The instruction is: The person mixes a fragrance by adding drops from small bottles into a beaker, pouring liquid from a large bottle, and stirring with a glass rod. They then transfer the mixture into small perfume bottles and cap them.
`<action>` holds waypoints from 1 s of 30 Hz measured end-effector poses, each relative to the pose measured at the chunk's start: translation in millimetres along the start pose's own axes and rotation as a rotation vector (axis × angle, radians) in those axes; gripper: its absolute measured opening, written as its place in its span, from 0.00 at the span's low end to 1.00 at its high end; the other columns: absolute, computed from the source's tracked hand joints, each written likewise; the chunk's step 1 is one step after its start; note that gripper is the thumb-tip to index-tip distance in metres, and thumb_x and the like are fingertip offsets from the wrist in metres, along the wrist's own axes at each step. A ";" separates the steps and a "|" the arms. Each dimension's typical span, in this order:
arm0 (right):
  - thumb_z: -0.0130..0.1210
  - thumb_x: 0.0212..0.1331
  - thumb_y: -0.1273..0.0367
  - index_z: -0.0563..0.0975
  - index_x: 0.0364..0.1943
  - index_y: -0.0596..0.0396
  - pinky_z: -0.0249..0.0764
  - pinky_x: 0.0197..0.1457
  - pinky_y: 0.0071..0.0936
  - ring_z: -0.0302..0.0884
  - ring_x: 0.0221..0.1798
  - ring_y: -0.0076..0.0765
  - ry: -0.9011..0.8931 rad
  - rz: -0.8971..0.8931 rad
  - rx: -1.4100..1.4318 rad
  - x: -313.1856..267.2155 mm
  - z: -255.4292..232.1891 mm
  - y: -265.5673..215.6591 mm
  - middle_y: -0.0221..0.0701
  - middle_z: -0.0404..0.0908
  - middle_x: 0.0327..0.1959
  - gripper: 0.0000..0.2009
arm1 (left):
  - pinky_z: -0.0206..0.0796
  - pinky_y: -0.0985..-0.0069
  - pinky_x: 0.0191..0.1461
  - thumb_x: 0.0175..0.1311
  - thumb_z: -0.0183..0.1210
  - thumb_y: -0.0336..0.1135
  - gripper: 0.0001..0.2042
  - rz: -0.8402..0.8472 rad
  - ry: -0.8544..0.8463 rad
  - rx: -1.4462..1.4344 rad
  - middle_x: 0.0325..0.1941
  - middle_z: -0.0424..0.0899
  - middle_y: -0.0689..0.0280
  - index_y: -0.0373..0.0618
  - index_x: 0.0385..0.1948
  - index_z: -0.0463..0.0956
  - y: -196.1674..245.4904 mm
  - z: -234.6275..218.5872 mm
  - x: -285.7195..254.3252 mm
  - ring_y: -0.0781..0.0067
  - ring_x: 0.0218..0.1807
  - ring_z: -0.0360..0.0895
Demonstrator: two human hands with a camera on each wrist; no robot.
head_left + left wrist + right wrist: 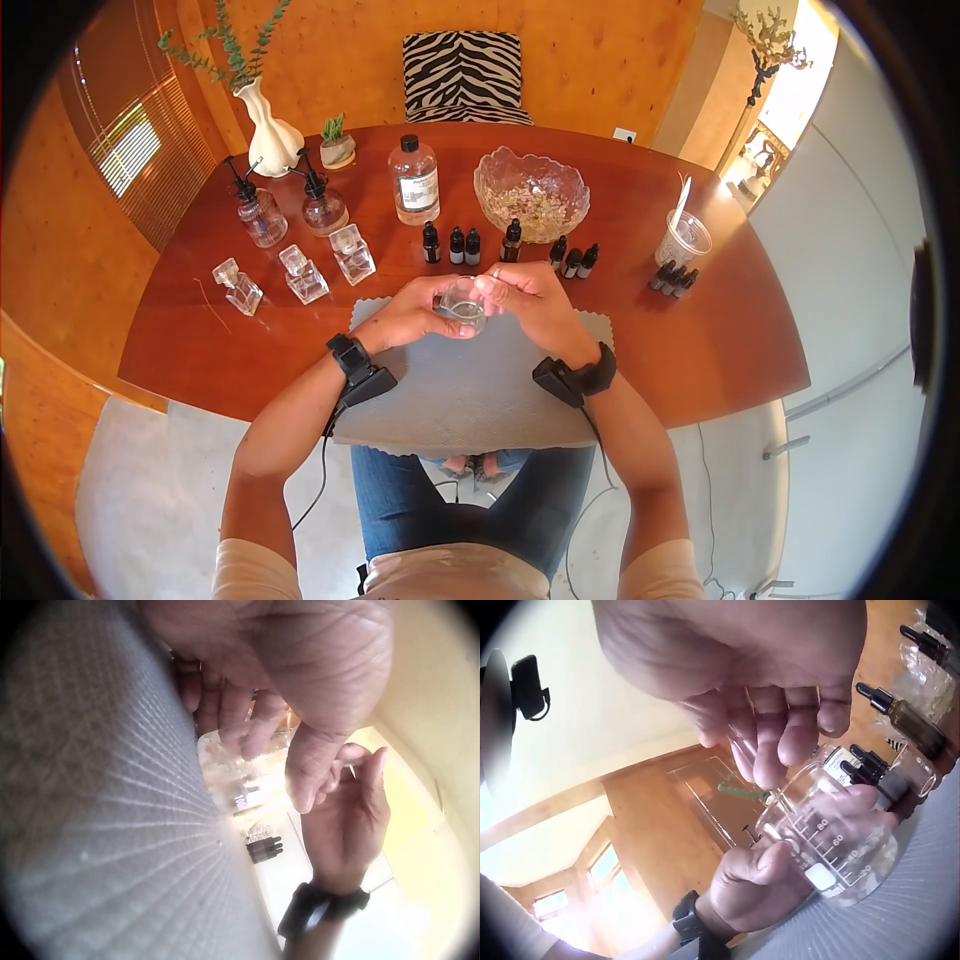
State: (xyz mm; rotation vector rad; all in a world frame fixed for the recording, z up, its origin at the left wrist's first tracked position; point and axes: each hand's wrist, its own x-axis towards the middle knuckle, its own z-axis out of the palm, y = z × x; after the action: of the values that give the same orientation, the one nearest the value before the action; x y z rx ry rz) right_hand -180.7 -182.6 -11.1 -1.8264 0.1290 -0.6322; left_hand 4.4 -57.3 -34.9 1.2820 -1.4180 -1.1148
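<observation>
A clear glass beaker [832,840] with white graduation marks is held up over the grey mat [440,390]. My left hand [415,310] grips it, thumb on the near side and fingers round the far side. Above the rim, my right hand [530,300] has its fingertips bunched together. They pinch a thin clear rod [740,741] that slants down toward the beaker's mouth; the fingers hide much of it. Low in the beaker a little clear liquid seems to show.
Several black-capped dropper bottles [472,246] stand behind the hands. Farther back are a large labelled bottle [418,190] and a crinkled glass bowl [530,190]. Square glass bottles [305,275] stand at left, a plastic cup [684,238] at right.
</observation>
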 end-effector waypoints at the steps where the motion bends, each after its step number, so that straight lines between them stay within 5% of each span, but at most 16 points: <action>1: 0.56 0.72 0.64 0.79 0.29 0.64 0.66 0.30 0.26 0.66 0.26 0.19 0.031 -0.014 -0.026 0.0 -0.1 0.7 0.27 0.73 0.19 0.17 | 0.69 0.73 0.64 0.57 0.74 0.29 0.28 -0.002 -0.002 0.003 0.56 0.83 0.68 0.42 0.62 0.75 -2.4 -0.8 0.7 0.76 0.58 0.76; 6: 0.55 0.72 0.65 0.79 0.30 0.65 0.66 0.30 0.25 0.67 0.27 0.19 0.120 -0.140 -0.129 3.6 0.3 2.9 0.28 0.76 0.21 0.16 | 0.68 0.73 0.64 0.56 0.74 0.28 0.29 0.006 0.027 -0.002 0.55 0.83 0.69 0.42 0.62 0.75 -6.0 0.7 1.1 0.76 0.58 0.76; 9: 0.56 0.72 0.65 0.80 0.31 0.65 0.66 0.31 0.24 0.68 0.27 0.19 -0.019 0.011 0.006 -0.8 -2.4 -3.3 0.28 0.76 0.21 0.15 | 0.68 0.73 0.65 0.56 0.74 0.28 0.29 -0.007 0.020 0.032 0.55 0.83 0.68 0.41 0.62 0.75 -4.3 -1.2 0.9 0.76 0.59 0.76; 15: 0.56 0.73 0.64 0.82 0.33 0.64 0.67 0.34 0.24 0.70 0.29 0.19 0.146 -0.120 -0.124 2.6 0.5 2.1 0.27 0.76 0.22 0.16 | 0.65 0.73 0.67 0.56 0.72 0.27 0.27 -0.016 0.038 0.025 0.57 0.82 0.68 0.42 0.60 0.77 0.5 1.5 -0.8 0.76 0.61 0.75; 18: 0.55 0.73 0.63 0.82 0.34 0.64 0.67 0.34 0.24 0.70 0.30 0.19 -0.007 0.028 -0.002 -0.8 -5.6 -5.7 0.28 0.77 0.23 0.16 | 0.66 0.73 0.66 0.56 0.73 0.28 0.28 -0.022 0.033 0.030 0.57 0.83 0.67 0.42 0.61 0.76 0.6 0.3 -0.3 0.76 0.60 0.75; 30: 0.57 0.72 0.62 0.81 0.30 0.64 0.66 0.34 0.24 0.67 0.29 0.19 0.114 -0.078 -0.057 3.0 -3.7 5.0 0.26 0.75 0.23 0.17 | 0.67 0.73 0.66 0.56 0.74 0.29 0.29 0.026 0.028 0.023 0.57 0.83 0.67 0.42 0.62 0.75 -8.9 -0.3 1.2 0.76 0.60 0.76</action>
State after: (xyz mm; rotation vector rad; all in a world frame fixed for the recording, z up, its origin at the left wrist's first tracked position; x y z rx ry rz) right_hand -178.8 -188.6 -13.9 -1.8575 0.1543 -0.7953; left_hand 6.3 -59.0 -43.6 1.2871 -1.4261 -1.0629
